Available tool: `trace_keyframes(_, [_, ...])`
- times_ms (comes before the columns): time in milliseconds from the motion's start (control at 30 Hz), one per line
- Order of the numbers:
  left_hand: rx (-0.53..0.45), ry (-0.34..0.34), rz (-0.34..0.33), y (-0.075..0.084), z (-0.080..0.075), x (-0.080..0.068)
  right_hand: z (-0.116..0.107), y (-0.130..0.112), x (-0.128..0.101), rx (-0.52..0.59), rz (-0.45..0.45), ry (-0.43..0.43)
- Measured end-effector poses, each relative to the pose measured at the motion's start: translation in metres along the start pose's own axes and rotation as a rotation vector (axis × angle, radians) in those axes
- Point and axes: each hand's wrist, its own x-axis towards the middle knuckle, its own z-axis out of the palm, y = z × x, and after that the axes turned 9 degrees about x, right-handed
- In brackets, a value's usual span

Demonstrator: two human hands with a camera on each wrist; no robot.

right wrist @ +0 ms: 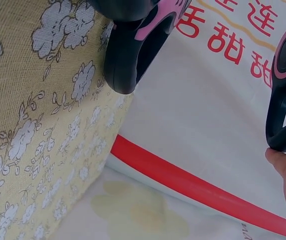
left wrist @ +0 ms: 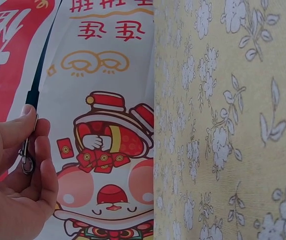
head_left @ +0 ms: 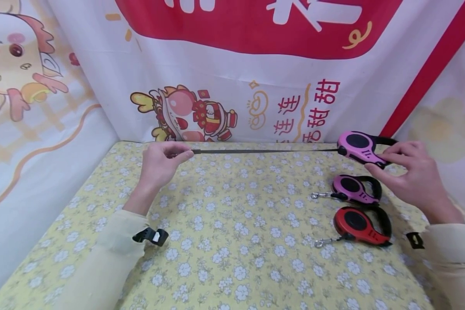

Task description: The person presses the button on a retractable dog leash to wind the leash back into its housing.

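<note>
My right hand (head_left: 418, 178) grips a pink and black retractable dog leash (head_left: 357, 142) by its lower edge, over the right back of the table. Its dark strap (head_left: 252, 151) runs out straight and taut to the left. At the strap's other end my left hand (head_left: 159, 165) pinches the leash end between thumb and fingers. In the left wrist view a metal clip (left wrist: 26, 155) lies within those fingers, partly hidden by the thumb. The right wrist view catches the held leash's black handle (right wrist: 278, 112) beside the fingers.
A second pink retractable leash (head_left: 348, 185) and a red one (head_left: 355, 220) lie close together at the right, metal clips pointing left. The table wears a yellow flowered cloth (head_left: 232, 249). Printed fabric hangings (head_left: 240, 103) stand behind and beside it.
</note>
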Motion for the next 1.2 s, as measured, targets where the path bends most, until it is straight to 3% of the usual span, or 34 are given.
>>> trace_keyframes(533, [-0.003,-0.031,-0.013,0.002,0.0,-0.003,0.004,0.005,0.001,0.101,-0.124,0.027])
trace_keyframes(1200, [0.008,-0.058,0.05,0.001,0.005,-0.002,0.011,0.003,0.0,0.096,-0.138,0.01])
